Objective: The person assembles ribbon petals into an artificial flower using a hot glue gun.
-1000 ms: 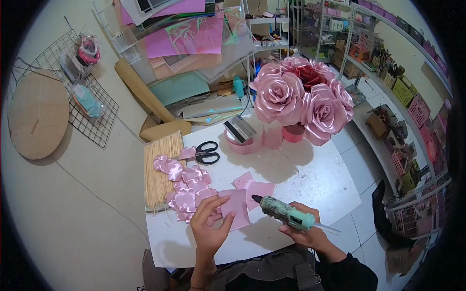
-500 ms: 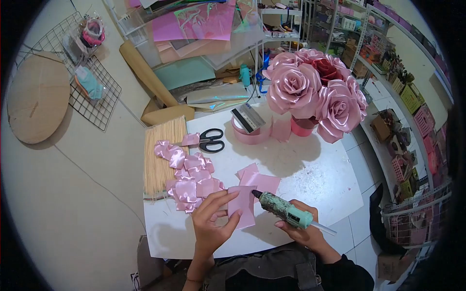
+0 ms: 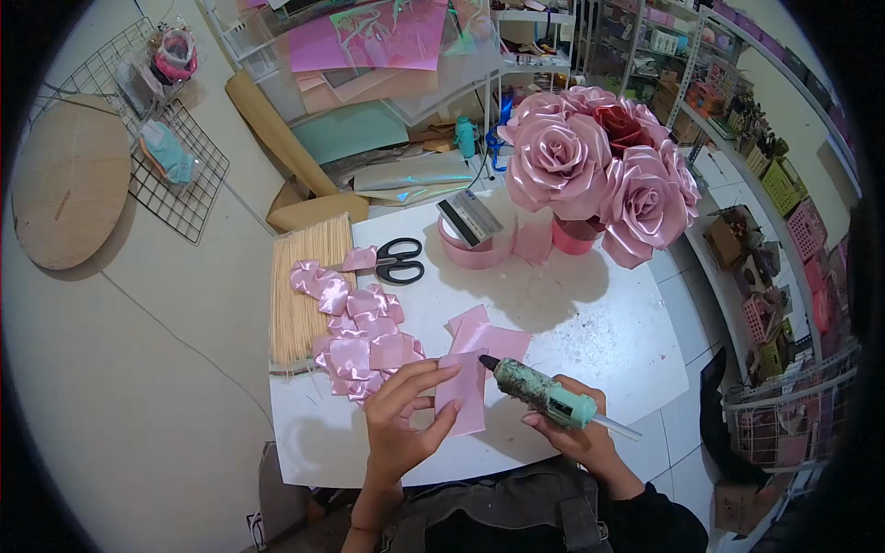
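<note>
My left hand (image 3: 406, 415) pinches a rectangular piece of pink satin ribbon (image 3: 463, 405) by its left side and holds it above the table. Wrapped around a mint-green glue gun (image 3: 544, 394) is my right hand (image 3: 583, 429). The gun's dark nozzle points up and left at the ribbon's upper right corner; whether it touches cannot be told. A clear glue stick (image 3: 618, 427) juts from its rear. Behind the held piece lie more flat ribbon pieces (image 3: 502, 343). Folded pink satin petals (image 3: 364, 341) are heaped left of my left hand.
Black-handled scissors (image 3: 399, 262) lie near a bundle of thin wooden sticks (image 3: 309, 286). A ribbon roll (image 3: 470, 253) carries a striped card (image 3: 470, 219). Large satin roses (image 3: 599, 166) stand at the back right of the white table (image 3: 618, 341). Shelves (image 3: 747, 194) line the right side.
The nozzle stays close to the ribbon's upper right corner, and both hands keep their grips. The whole view has shifted slightly.
</note>
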The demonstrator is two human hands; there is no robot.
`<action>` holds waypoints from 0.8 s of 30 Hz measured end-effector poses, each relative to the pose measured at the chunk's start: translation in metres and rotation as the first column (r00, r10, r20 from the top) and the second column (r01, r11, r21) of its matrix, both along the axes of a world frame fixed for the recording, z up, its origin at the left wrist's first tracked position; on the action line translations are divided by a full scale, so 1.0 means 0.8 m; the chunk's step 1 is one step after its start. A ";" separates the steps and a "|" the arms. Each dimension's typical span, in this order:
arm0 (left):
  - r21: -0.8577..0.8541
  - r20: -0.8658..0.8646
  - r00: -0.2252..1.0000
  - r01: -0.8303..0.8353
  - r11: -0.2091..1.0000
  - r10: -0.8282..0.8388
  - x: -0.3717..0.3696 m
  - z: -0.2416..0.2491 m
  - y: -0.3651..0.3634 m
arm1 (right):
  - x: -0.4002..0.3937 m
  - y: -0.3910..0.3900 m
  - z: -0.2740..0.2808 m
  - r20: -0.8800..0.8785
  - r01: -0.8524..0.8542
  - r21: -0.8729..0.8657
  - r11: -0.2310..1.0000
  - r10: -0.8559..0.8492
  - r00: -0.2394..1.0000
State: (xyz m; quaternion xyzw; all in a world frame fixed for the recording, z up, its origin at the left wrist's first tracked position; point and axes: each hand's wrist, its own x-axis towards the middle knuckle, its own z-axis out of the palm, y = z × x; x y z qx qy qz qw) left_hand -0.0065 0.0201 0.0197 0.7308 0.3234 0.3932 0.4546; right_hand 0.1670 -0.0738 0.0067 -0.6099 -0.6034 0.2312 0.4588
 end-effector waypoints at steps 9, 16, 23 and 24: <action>-0.009 0.052 0.996 -0.077 0.997 0.078 -0.005 -0.003 0.005 | 0.017 -0.016 0.001 -0.220 0.072 -0.059 0.996 -0.083 0.972; 0.095 0.059 0.970 -0.240 0.966 0.236 -0.002 -0.003 0.008 | 0.003 -0.018 0.005 -0.096 -0.156 -0.104 0.982 0.147 0.985; 0.078 0.090 0.973 -0.219 0.973 0.211 -0.003 -0.002 0.008 | -0.002 -0.010 0.008 -0.085 -0.178 -0.146 0.973 0.167 0.982; 0.070 0.124 0.972 -0.211 0.975 0.201 -0.003 -0.003 0.008 | -0.001 -0.010 0.008 -0.085 -0.180 -0.150 0.972 0.169 0.982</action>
